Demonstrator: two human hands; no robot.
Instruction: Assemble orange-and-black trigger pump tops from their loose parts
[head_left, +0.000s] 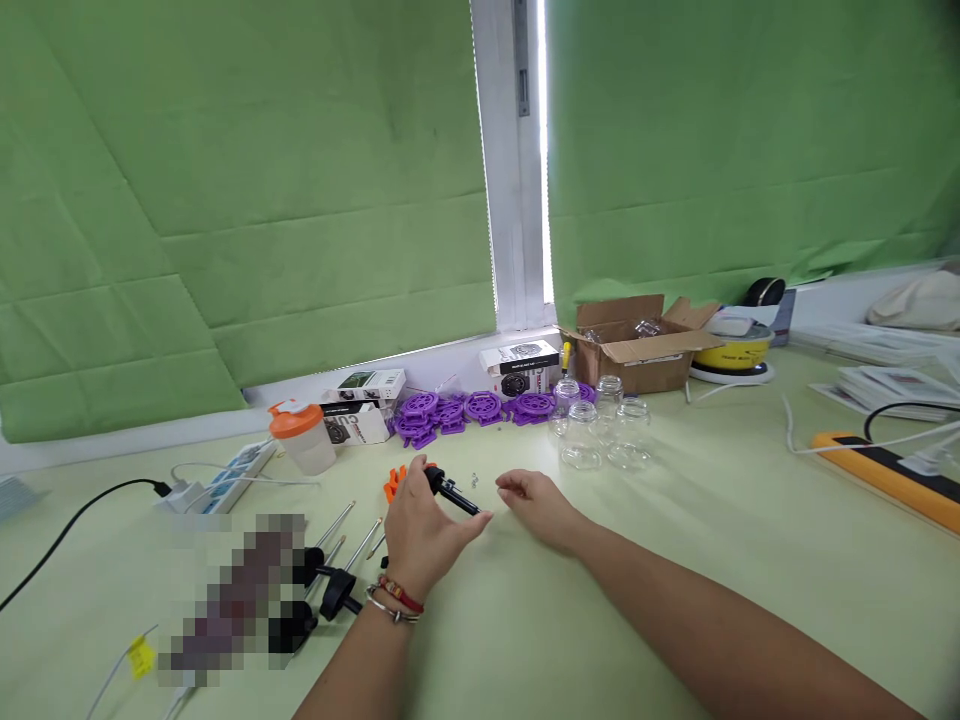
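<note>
My left hand [424, 525] is closed around a black plastic part with a round cap and a narrow shaft [457, 494]. The shaft points right and slightly down, its end close to my left thumb. Just right of that end is my right hand [534, 500], fingertips pinched together; whatever they hold, if anything, is too small to see. Tiny shiny pieces [474, 480] lie on the table beyond the two hands. Orange plastic parts [391, 484] are partly hidden behind my left hand. Similar black capped parts [339, 594] and thin metal rods [364, 545] rest left of my wrist.
Purple wheel-shaped parts [484, 407] line the back, near printed boxes [521, 365]. Several clear glass jars [583, 440] stand before an open cardboard box [645, 370]. An orange-lidded shaker [304, 440] and a white power strip [240, 478] are left; an orange power strip [892, 475] is right.
</note>
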